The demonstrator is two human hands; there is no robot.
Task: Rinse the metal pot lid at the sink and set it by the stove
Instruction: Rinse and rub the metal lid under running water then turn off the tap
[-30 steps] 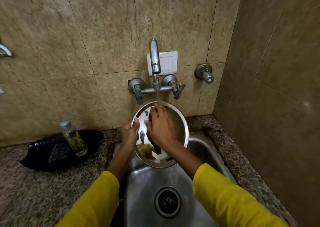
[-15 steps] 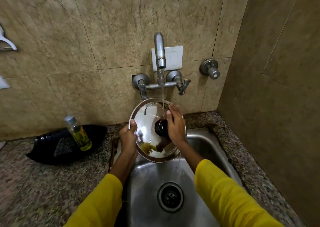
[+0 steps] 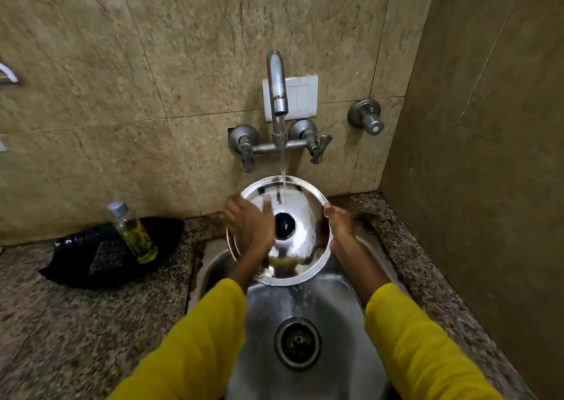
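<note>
The round metal pot lid [image 3: 305,213] is held tilted over the steel sink [image 3: 332,302], its black knob [image 3: 284,225] facing me. Water from the wall tap [image 3: 277,94] falls onto the lid just above the knob and runs off its lower edge. My right hand [image 3: 340,224] grips the lid's right rim. My left hand [image 3: 248,225] lies flat and blurred on the left side of the lid's face, fingers spread. Both sleeves are yellow. The stove is out of view.
On the granite counter to the left, a small bottle [image 3: 134,233] of yellowish liquid stands on a black tray [image 3: 91,262]. The sink drain [image 3: 297,343] sits below the lid. A tiled side wall closes in the right. A second valve [image 3: 366,119] sticks out right of the tap.
The lid has turned knob side toward me. My right hand went from rubbing the face to gripping the right rim; my left hand left the rim and now lies on the face.
</note>
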